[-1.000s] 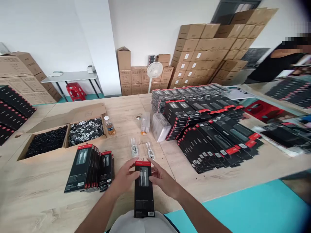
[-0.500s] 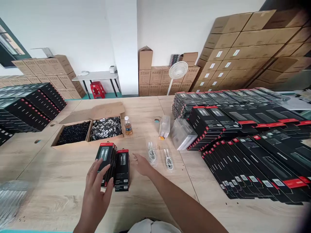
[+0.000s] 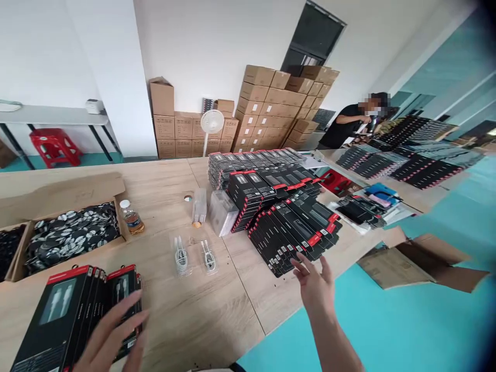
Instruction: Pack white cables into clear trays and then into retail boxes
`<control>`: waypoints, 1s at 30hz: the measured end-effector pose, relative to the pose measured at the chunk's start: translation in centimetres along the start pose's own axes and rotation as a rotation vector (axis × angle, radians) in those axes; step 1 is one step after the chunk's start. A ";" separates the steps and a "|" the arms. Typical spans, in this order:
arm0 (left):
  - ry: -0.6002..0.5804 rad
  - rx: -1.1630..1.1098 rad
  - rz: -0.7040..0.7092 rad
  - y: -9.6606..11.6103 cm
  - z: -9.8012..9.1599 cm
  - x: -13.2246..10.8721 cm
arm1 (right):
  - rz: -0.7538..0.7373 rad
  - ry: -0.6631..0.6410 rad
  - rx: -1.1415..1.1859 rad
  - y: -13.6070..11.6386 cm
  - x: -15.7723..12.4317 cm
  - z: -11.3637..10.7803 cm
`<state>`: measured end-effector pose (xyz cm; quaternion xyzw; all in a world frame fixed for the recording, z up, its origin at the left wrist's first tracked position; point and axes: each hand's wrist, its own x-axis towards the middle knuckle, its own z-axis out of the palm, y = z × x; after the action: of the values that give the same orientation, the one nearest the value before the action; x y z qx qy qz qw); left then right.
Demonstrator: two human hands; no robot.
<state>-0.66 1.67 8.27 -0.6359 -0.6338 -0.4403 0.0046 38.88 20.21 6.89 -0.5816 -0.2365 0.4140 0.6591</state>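
Observation:
My left hand (image 3: 112, 336) is at the lower left, fingers apart, in front of black-and-red cable boxes. One group of boxes (image 3: 58, 315) stands closest to me, and a second group (image 3: 124, 287) sits just right of it. Whether the fingers touch the boxes I cannot tell. Over on the right, my right hand (image 3: 315, 284) has its fingers spread at the near edge of a fanned stack of flat black packaging sleeves (image 3: 287, 232). Nothing is visibly held in it. Two white coiled cables in clear trays, one cable (image 3: 181, 258) and another cable (image 3: 209, 258), lie mid-table.
An open carton of black-and-white pieces (image 3: 73, 227) and a drink bottle (image 3: 132, 219) are at the left. Clear plastic trays (image 3: 222, 212) stand beside stacked black boxes (image 3: 244, 194). An open carton (image 3: 406, 261) lies low at the right. A person (image 3: 344, 124) works behind.
The view has swung right. My right hand has moved from beside the cable boxes to the fanned sleeves. My left hand stays by the boxes.

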 end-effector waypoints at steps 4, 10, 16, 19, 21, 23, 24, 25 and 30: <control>-0.234 -0.090 0.171 3.7 3.3 0.9 | 0.133 -0.016 0.017 -1.2 3.0 0.3; -0.347 -0.220 0.197 6.0 4.3 1.9 | 0.129 -0.087 -0.140 -2.3 2.4 -0.8; -0.427 -0.189 -0.137 5.3 4.7 3.5 | 0.373 -0.994 -0.595 1.7 -7.1 1.7; -0.642 -0.329 -0.453 2.6 6.9 3.2 | 0.407 -1.287 -0.637 5.2 -8.8 6.5; -0.735 -0.556 -0.618 0.3 8.4 2.5 | 0.311 -1.332 -0.777 7.1 -7.7 10.3; -0.652 -0.720 -0.745 -1.9 9.6 1.5 | 0.133 -1.209 -1.019 8.7 -5.4 14.0; -0.557 -0.746 -0.794 -2.8 10.0 0.9 | 0.059 -1.119 -1.098 9.5 -4.2 15.9; -0.456 -0.743 -0.834 -3.4 10.3 0.5 | 0.002 -1.046 -1.152 10.4 -3.1 17.6; -0.299 -0.704 -0.933 -3.8 11.8 -1.1 | -0.060 -0.846 -1.318 15.2 -1.2 23.5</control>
<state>3.03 8.17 -1.66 -0.3089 -0.6558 -0.4850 -0.4891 15.46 32.37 -2.59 -0.6389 -0.6802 0.3568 0.0428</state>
